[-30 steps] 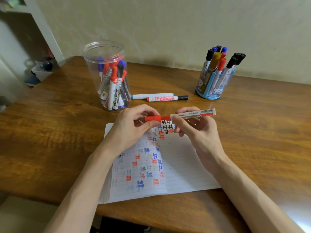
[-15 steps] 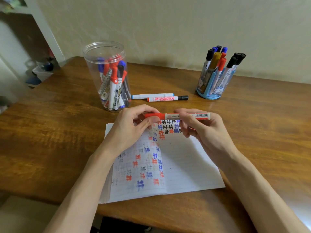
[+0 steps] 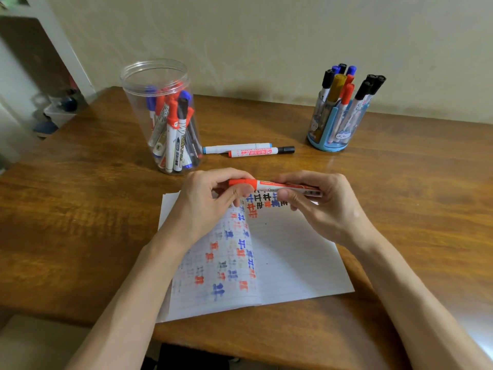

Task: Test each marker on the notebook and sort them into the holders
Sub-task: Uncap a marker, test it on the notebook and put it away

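Observation:
I hold a red-capped white marker [image 3: 269,185] level above the top of the open notebook [image 3: 288,252]. My left hand [image 3: 210,198] pinches its red cap. My right hand [image 3: 320,204] grips the white barrel. The notebook pages carry red, blue and black test marks. A clear plastic jar [image 3: 160,102] with several markers stands at the back left. A blue holder [image 3: 336,129] with several markers stands at the back right.
Two loose markers lie between the holders: a white one with blue ends [image 3: 237,148] and a white one with a black cap [image 3: 261,151]. The wooden table [image 3: 80,209] ends close to me; a wall runs behind it.
The marker has dropped a little and levelled out, and the cap now sits closed against the barrel. Both hands have stayed above the notebook's top edge.

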Demonstrator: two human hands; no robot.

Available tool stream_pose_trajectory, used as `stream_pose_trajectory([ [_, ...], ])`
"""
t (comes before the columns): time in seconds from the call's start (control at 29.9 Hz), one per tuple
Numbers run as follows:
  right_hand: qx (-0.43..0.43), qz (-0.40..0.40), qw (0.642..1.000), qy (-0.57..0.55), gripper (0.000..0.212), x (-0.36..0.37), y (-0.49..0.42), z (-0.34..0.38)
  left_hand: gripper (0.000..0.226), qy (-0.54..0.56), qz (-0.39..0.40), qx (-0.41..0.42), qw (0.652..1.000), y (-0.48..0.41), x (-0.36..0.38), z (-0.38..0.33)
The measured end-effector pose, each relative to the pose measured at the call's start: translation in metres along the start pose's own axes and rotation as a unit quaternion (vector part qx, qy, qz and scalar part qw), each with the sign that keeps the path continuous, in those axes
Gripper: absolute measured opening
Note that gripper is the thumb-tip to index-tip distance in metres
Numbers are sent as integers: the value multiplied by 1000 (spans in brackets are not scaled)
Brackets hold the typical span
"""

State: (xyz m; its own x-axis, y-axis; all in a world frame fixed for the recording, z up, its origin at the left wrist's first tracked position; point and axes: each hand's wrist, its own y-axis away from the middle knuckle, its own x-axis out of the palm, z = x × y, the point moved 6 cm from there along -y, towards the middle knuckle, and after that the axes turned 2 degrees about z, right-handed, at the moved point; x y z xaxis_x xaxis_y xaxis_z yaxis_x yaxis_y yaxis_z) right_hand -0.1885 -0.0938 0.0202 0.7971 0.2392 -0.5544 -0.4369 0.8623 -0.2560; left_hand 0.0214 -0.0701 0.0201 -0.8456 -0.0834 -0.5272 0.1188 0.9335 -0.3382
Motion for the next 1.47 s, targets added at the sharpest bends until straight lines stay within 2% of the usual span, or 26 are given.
stream_pose_trajectory([
  [0.4, -33, -30, 999, -17, 16, 15, 1, -8, 20, -16, -20, 13, 1000, 1, 2, -1],
  [0.5, -40, -15, 999, -33, 13, 16, 1, -11, 20, -41, -6, 22, 999, 1, 4, -4],
  [0.64, -19, -19, 999, -46, 18, 15, -3, -19, 15, -39, 24, -7, 999, -2, 7, 2],
  [0.8, -29, -56, 995, -76, 22, 17, -9, -14, 25, 106, -55, -45, 992, -7, -7, -4],
  [0.94, -24, -47, 994, -94, 24, 25, -15, -6, 24, 139, -70, -59, 986, -12, -16, -11],
  [1.07, 10, -10, 1000, -3, 44, 34, -30, 3, 30, 158, -136, -35, 977, -20, -46, -26],
  [1.24, 48, 27, 997, 52, 45, 46, -55, 12, 38, 135, -246, 51, 959, -34, -110, -58],
  [1.37, 42, 0, 998, 43, 36, 55, -74, 20, 32, 73, -319, 142, 934, -48, -166, -82],
  [1.47, 32, -12, 999, 31, 33, 62, -83, 26, 32, 21, -341, 160, 926, -58, -193, -84],
])
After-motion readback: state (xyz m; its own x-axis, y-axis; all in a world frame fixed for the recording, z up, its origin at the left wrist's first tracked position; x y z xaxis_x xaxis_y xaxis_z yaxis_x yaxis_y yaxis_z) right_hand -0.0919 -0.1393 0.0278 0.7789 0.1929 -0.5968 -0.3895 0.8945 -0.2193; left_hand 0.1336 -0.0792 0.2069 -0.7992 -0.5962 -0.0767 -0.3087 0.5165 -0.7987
